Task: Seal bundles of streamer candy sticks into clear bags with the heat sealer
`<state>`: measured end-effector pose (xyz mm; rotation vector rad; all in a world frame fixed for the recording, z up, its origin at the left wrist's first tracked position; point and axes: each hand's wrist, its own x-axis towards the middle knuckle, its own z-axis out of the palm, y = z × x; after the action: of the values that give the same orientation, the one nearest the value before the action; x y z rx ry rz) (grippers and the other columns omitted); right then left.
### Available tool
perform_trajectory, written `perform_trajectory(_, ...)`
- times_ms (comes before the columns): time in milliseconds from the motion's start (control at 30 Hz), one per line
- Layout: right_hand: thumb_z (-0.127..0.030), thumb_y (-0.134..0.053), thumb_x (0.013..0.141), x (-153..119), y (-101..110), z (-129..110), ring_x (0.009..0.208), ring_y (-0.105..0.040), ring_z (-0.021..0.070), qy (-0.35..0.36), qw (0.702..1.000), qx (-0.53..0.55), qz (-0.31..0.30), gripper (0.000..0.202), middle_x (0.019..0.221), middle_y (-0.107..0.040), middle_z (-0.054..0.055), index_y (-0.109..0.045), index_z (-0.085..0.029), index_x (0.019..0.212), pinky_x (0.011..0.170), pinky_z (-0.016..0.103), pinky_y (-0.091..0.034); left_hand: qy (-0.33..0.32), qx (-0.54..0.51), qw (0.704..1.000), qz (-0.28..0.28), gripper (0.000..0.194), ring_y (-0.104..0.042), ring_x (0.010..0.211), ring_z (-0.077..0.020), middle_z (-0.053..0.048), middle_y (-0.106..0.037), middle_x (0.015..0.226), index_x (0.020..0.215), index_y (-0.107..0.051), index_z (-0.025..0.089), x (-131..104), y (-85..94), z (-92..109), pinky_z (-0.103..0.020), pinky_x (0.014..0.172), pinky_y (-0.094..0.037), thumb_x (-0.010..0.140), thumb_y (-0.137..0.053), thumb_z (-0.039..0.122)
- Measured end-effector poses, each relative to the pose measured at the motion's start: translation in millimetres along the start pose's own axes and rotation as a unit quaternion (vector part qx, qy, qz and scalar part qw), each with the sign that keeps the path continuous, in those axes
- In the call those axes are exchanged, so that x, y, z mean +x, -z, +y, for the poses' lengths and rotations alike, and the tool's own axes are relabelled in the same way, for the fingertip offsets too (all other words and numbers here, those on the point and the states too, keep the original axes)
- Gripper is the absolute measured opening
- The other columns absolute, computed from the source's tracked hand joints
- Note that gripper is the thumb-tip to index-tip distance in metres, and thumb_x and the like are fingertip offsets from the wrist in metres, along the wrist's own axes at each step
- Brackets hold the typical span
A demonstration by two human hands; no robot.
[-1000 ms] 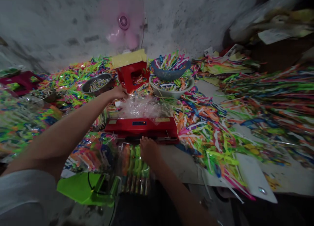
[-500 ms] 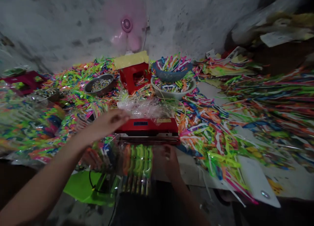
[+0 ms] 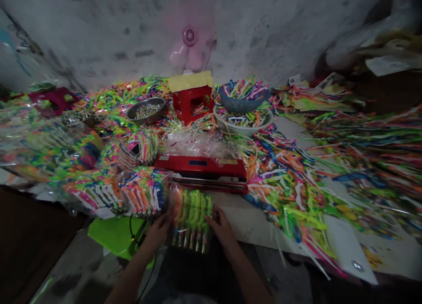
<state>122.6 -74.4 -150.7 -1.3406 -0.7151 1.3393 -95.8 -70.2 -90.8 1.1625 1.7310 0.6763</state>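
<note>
A clear plastic bag (image 3: 193, 209) hangs at the table's front edge. In it several slim pen-like pieces stand in a row, orange at the left and yellow-green beside it, with gold and dark lower ends. My left hand (image 3: 160, 229) is closed on the bag's left edge. My right hand (image 3: 221, 227) grips its right side, thumb over the front. Just behind the bag lies a long red sealer (image 3: 201, 165) with crumpled clear film (image 3: 204, 143) heaped on its back. Filled bags of colourful pieces (image 3: 141, 194) lie left of my left hand.
Loose colourful plastic pieces (image 3: 293, 176) cover much of the table. Behind the sealer stand a red stool (image 3: 184, 108), a metal bowl (image 3: 151, 118) and stacked basins (image 3: 244, 104). A pink fan (image 3: 189, 36) is by the wall. A green stool (image 3: 108, 238) stands below, front left.
My left hand has come down from the sealer's left end to the bag's left edge. My right hand is now lower, on the bag's right side. The view has shifted left.
</note>
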Motion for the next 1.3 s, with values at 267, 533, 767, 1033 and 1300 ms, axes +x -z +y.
perform_trajectory(267, -0.051, -0.070, 0.071, -68.6, 22.5, -35.5, 0.123, -0.055, 0.0301, 0.009, 0.998, -0.054, 0.025, 0.057, 0.127, -0.065, 0.008, -0.063, -0.021, 0.120, 0.103, 0.044, -0.044, -0.141, -0.039, 0.989, 0.028, 0.048, -0.053, 0.127, -0.0276, -0.007, -0.063, 0.130, 0.121, -0.067, 0.027, -64.8, -25.0, -18.0, -0.045, 0.111, -0.039, 0.088, -0.046, 0.056)
perform_trajectory(533, -0.051, -0.070, 0.075, -75.2, 14.7, -75.7, 0.119, -0.058, 0.0276, 0.099, 0.992, -0.075, 0.003, 0.070, 0.136, -0.058, 0.007, -0.051, -0.024, 0.136, 0.094, 0.036, -0.052, -0.286, -0.059, 0.955, 0.048, 0.051, -0.045, 0.134, -0.0250, -0.008, -0.056, 0.139, 0.128, -0.062, 0.026, -52.2, -13.4, -3.0, -0.044, 0.115, -0.033, 0.095, -0.036, 0.053)
perform_trajectory(767, -0.053, -0.071, 0.072, -32.8, -8.9, -47.4, 0.117, -0.060, 0.0286, 0.150, 0.987, -0.032, -0.042, 0.065, 0.139, -0.055, 0.011, -0.056, -0.023, 0.128, 0.092, 0.037, -0.053, -0.300, -0.043, 0.951, 0.051, 0.060, -0.046, 0.133, -0.0272, -0.014, -0.056, 0.138, 0.133, -0.059, 0.019, -9.6, -10.6, -34.4, -0.045, 0.114, -0.034, 0.091, -0.040, 0.058)
perform_trajectory(1033, -0.051, -0.076, 0.065, -29.3, 25.5, -23.7, 0.118, -0.058, 0.0323, 0.130, 0.986, -0.088, -0.050, 0.061, 0.126, -0.064, 0.010, -0.061, -0.023, 0.117, 0.092, 0.039, -0.052, -0.411, 0.143, 0.877, 0.204, 0.034, -0.062, 0.108, -0.0223, -0.009, -0.071, 0.111, 0.109, -0.071, 0.027, -29.7, 84.2, 3.4, -0.042, 0.100, -0.046, 0.093, -0.041, 0.024)
perform_trajectory(1300, -0.060, -0.070, 0.067, -35.1, 27.0, -11.8, 0.116, -0.058, 0.0311, 0.119, 0.988, -0.094, -0.027, 0.065, 0.128, -0.062, 0.009, -0.056, -0.023, 0.118, 0.091, 0.037, -0.052, -0.374, 0.318, 0.863, 0.121, 0.023, -0.057, 0.115, -0.0274, -0.009, -0.069, 0.117, 0.103, -0.072, 0.024, 20.7, 152.4, 106.7, -0.048, 0.106, -0.035, 0.083, -0.062, 0.027)
